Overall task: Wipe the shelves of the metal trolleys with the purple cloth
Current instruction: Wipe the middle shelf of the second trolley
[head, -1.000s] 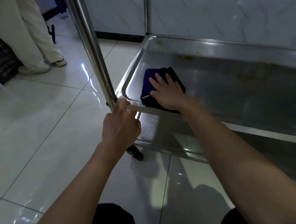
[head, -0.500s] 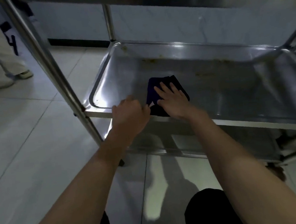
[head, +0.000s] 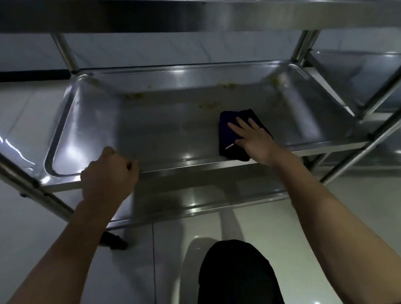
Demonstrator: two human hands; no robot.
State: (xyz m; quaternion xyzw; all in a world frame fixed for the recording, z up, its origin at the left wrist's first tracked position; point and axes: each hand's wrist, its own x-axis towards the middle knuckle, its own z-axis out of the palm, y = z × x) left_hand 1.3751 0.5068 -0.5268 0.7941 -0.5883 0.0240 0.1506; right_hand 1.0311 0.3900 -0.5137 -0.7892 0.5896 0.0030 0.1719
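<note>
The right hand [head: 255,138] lies flat with its fingers straight and a little spread, and it presses down on the folded dark purple cloth [head: 232,133]. No finger is curled around the cloth; the palm and fingers only push on it from above. The left hand [head: 109,173] is closed around the front rim of the middle shelf [head: 166,120] of the shiny steel trolley, with the knuckles toward the camera and the fingers bent over the edge.

The cloth lies on the floor of this tray-shaped shelf, in its right half and close to the front rim. It shows beyond the right fingertips and to their left side, where a small pale label [head: 229,146] is visible on its edge. Yellowish stains [head: 210,105] remain on the shelf just behind the cloth and along the back wall of the shelf. The left hand is well apart from the cloth, near the front left corner.

Half a second ago the cloth and the right hand were nearer the left part of the shelf, almost touching the left hand; now they have moved to the right and the two hands are far from each other. One second ago the left hand held the upright corner post [head: 11,176]; now it is on the rim instead.
</note>
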